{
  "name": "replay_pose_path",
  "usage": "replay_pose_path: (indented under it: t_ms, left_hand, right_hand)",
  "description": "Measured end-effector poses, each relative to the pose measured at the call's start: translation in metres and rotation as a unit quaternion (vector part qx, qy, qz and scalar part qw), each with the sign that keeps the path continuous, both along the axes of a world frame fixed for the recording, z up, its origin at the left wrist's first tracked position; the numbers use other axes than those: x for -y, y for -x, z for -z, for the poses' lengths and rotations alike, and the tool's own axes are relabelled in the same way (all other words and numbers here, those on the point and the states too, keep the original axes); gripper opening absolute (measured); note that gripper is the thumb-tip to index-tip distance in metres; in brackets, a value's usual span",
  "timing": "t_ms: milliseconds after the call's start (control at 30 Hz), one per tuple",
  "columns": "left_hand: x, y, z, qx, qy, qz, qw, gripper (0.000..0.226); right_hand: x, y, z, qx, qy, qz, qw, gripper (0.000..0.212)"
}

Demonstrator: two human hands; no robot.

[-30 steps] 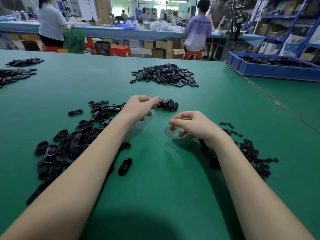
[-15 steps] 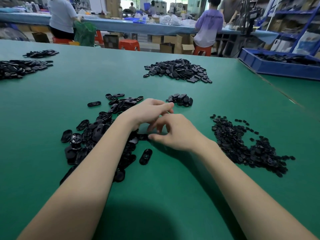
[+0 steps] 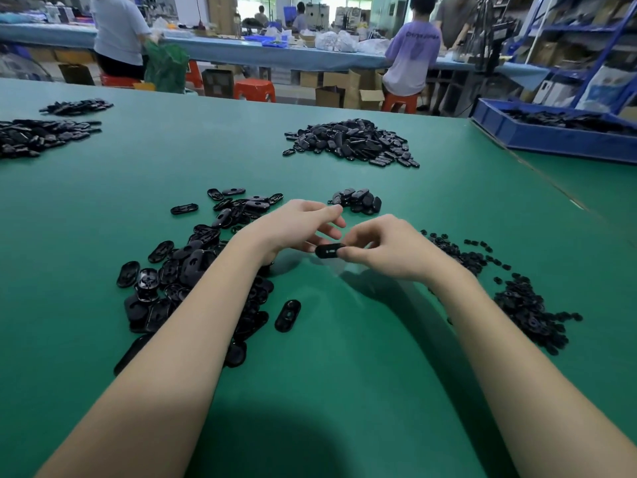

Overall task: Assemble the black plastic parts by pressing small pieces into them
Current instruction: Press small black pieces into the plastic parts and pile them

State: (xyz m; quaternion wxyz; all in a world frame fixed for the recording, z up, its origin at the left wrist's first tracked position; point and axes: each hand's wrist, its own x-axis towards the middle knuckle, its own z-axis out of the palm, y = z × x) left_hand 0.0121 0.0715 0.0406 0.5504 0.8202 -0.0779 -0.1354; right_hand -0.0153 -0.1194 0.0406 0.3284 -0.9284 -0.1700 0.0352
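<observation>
Black oval part point(image 3: 330, 250) pinched by right hand point(image 3: 386, 251), long axis pointing left toward left hand point(image 3: 296, 225); left fingers loosely spread, touching part's far end.

Green surface point(image 3: 344, 357), matte, seam running along right side. On it: loose spread of black oval shells point(image 3: 193, 270) at left; one stray shell point(image 3: 287, 315) just beside it; heap of small black pieces point(image 3: 517, 298) at right; small stack point(image 3: 358, 200) centre; large heap point(image 3: 351, 141) beyond; two more piles point(image 3: 41, 132) far left; blue tray point(image 3: 551, 136) far right.
</observation>
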Motion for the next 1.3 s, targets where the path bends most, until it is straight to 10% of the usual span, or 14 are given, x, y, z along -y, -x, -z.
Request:
replay_pose_path:
  t_ms: [333,633,1300]
  left_hand:
    - [0.025,0.009,0.008,0.000,0.066,0.039,0.997,0.008]
    - [0.033,0.013,0.012,-0.025,0.142,-0.018,0.989,0.021]
    - [0.033,0.018,0.012,-0.036,0.180,-0.040,0.982,0.023]
  right_hand:
    - [0.047,0.001,-0.019,-0.070,-0.033,0.064,0.995,0.013]
    - [0.064,0.004,-0.025,-0.043,0.264,0.218,0.939,0.016]
    - [0.068,0.002,-0.022,-0.019,0.149,0.251,0.956,0.016]
